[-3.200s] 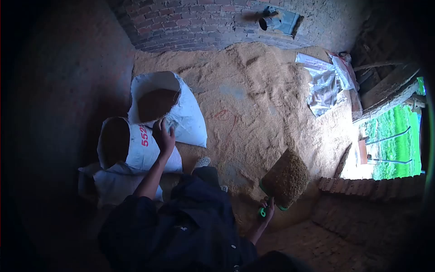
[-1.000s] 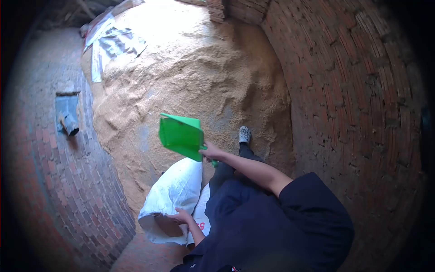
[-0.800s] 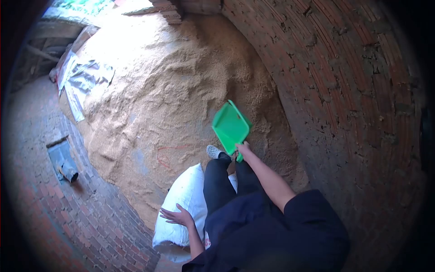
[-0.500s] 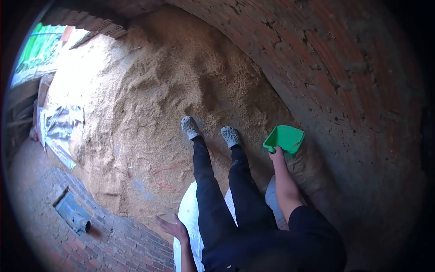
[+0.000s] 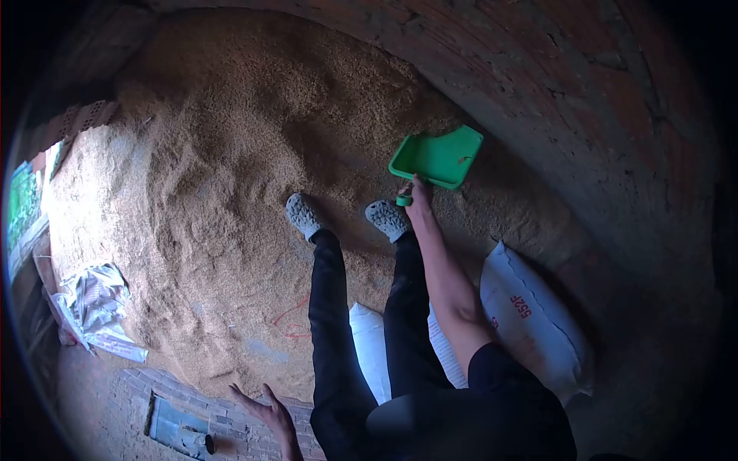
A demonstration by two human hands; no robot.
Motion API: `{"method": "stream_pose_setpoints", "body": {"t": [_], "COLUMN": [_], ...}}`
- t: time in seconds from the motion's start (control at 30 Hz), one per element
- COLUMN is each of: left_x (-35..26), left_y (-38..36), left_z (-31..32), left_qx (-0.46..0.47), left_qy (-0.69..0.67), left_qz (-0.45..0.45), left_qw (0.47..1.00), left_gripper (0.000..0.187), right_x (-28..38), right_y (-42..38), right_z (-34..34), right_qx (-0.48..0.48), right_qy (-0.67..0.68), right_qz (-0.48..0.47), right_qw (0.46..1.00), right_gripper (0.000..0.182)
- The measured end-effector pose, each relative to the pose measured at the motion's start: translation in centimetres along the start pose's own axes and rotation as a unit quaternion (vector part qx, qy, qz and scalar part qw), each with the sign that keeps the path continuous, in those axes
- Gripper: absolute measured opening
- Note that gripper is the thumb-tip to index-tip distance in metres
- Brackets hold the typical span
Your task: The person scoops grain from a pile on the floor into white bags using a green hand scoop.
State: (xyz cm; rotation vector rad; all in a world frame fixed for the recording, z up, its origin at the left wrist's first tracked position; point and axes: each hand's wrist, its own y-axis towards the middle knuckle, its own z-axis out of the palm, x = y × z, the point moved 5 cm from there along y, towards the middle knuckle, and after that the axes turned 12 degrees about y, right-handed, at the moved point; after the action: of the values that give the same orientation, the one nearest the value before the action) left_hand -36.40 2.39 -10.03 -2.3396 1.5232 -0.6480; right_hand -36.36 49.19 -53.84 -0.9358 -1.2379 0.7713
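Observation:
My right hand [image 5: 417, 197] grips the handle of a green dustpan-like scoop [image 5: 440, 157]. The scoop is held over the heap of grain [image 5: 231, 169], close to the brick wall; a small brown bit lies in it and its pan otherwise looks bare. Down at the lower left, my left hand [image 5: 269, 413] has its fingers spread and holds nothing. It hovers near the edge of the grain. My feet, in grey clogs [image 5: 387, 220], are on the heap just below the scoop.
A filled white sack [image 5: 530, 315] with red print lies at the right, and more white sacks [image 5: 372, 346] show between and beside my legs. The brick wall [image 5: 569, 100] curves along the right. At the left lie a crumpled plastic sack [image 5: 94, 300] and a bluish panel [image 5: 178, 427] in the brick floor.
My right arm has reached forward and to the left, carrying the scoop further up the heap. The view has turned, so more of the sack at the right shows. My left hand stays spread.

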Motion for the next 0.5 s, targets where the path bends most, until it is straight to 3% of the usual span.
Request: {"method": "stream_pose_setpoints", "body": {"t": [0.1,0.17,0.23,0.27,0.3,0.37,0.47,0.5], "left_x": [-1.6,-2.4,-3.1,-4.0,-4.5,-5.5,-7.9,-8.6], "left_y": [1.9,2.9,3.7,4.1,4.4,4.9,5.1,5.1], "left_z": [-1.1,-1.8,-1.8,-1.8,-1.6,-0.9,0.0,0.3], "left_qx": [-0.003,-0.015,-0.017,-0.018,-0.019,-0.024,-0.031,-0.038], "left_qy": [-0.002,-0.003,-0.004,0.007,0.017,0.023,-0.011,-0.015], "left_qz": [0.026,0.039,0.062,0.064,0.066,0.089,0.122,0.133], "left_qw": [1.000,0.999,0.998,0.998,0.997,0.995,0.992,0.990], "left_gripper": [0.074,0.074,0.073,0.073,0.073,0.073,0.073,0.074], "right_x": [-3.9,-5.0,-4.6,-4.9,-4.4,-3.1,1.4,2.5], "right_y": [-4.4,-6.7,-10.2,-10.6,-11.8,-13.2,-14.6,-13.4], "right_z": [3.0,4.5,5.6,5.0,4.6,2.9,-0.6,-3.1], "right_qx": [0.024,0.110,0.113,0.114,0.059,0.056,0.020,0.005], "right_qy": [0.004,-0.073,-0.137,-0.223,-0.335,-0.521,-0.525,-0.566], "right_qz": [0.104,0.012,-0.019,-0.070,-0.195,-0.374,-0.389,-0.399], "right_qw": [0.994,0.991,0.984,0.966,0.920,0.765,0.757,0.721], "right_gripper": [0.013,0.013,0.014,0.029,0.036,0.032,0.028,0.022]}}
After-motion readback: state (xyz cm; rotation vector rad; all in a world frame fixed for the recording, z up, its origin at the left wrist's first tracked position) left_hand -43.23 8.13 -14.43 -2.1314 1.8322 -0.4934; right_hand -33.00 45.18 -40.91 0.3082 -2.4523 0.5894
